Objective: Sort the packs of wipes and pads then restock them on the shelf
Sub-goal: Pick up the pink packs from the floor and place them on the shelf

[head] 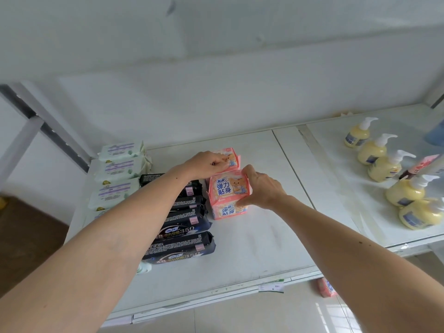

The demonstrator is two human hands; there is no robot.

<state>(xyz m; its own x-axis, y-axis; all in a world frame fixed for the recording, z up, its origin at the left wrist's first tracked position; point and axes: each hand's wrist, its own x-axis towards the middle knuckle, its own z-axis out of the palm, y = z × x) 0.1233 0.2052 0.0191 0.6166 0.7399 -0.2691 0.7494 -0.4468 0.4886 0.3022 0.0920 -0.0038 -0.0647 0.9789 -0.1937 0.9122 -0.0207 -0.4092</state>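
Note:
Pink packs of pads stand in two small stacks on the white shelf [264,236]. My right hand [260,187] grips the top pink pack [227,187] of the near stack, which sits on a lower pink pack [228,211]. My left hand [207,164] rests with curled fingers on the rear pink pack [231,159]. To the left lies a row of black pad packs [182,246]. Further left is a row of pale green wipes packs [117,167].
Several yellow pump bottles [384,167] stand on the adjoining shelf at the right, with a pink box [422,164] among them. Another pink pack [326,287] lies on the floor below the shelf edge. A grey shelf upright [24,138] rises at left.

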